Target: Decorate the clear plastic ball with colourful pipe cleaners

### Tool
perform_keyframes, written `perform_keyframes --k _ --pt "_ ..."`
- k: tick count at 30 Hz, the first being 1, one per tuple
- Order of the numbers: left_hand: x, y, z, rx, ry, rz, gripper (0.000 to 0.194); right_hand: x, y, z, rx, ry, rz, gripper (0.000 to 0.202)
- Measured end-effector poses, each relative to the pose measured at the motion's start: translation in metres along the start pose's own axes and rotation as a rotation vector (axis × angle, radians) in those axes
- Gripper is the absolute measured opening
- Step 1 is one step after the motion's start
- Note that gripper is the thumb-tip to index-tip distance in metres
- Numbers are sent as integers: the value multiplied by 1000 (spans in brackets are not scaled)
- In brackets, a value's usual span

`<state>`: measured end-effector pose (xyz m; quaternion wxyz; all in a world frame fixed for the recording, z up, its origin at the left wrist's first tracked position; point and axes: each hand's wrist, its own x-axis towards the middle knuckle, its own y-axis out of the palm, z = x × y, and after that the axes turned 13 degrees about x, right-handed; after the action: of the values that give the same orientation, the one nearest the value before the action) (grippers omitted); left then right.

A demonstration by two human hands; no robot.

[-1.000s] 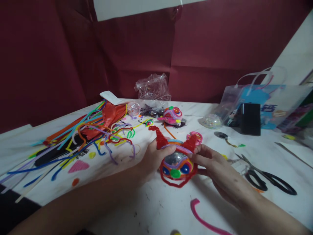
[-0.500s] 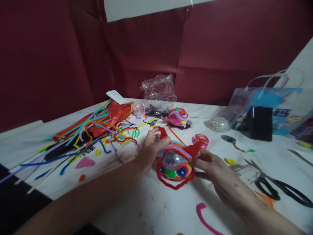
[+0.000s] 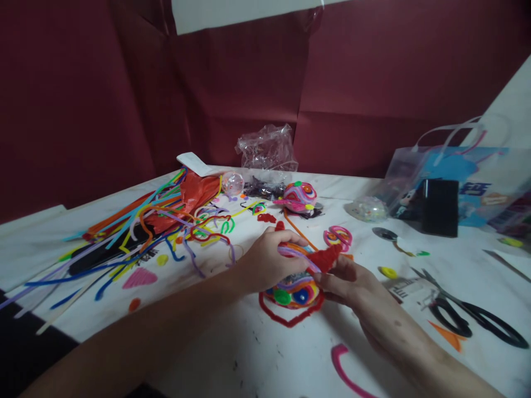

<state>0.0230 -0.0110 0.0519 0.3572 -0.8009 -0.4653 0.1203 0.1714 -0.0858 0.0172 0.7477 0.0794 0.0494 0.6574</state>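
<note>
A ball decorated as a face with pipe cleaners [image 3: 293, 294] is between my hands, low over the white table. It has blue eyes, a green nose and a red outline hanging round its lower side. My left hand [image 3: 271, 258] is closed over its top and left side, hiding one eye. With thumb and fingers, my right hand [image 3: 346, 281] grips its right side, beside a red fuzzy pointed piece [image 3: 326, 258]. Behind my left fingers another red fuzzy tip [image 3: 280, 225] pokes up. A small red fuzzy piece [image 3: 266, 218] lies on the table further back.
Loose pipe cleaners [image 3: 166, 221] sprawl on the left. A pink decorated ball [image 3: 299, 197] and crumpled clear plastic [image 3: 267, 148] stand behind. At right are scissors [image 3: 456, 309], a tape roll [image 3: 385, 234], a black phone-like slab [image 3: 440, 208] and a clear bag [image 3: 477, 166]. A pink strip [image 3: 346, 370] lies in front.
My left hand has shifted from the red piece at the ball's left to cover its top. A small red piece now shows on the table behind. The ball has turned slightly and moved left.
</note>
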Motion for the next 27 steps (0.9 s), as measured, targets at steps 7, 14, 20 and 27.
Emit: perform_keyframes --k 7,14,20,27 --pt "3 1 4 -46 12 24 34 -1 -3 0 56 12 29 42" --pt "3 1 3 -43 1 28 30 -1 -2 -1 86 22 35 45" --pt "2 0 4 -67 -12 23 29 0 -6 0 106 86 27 37" --pt "6 -1 15 -191 -22 69 30 0 -11 -3 95 151 -13 45"
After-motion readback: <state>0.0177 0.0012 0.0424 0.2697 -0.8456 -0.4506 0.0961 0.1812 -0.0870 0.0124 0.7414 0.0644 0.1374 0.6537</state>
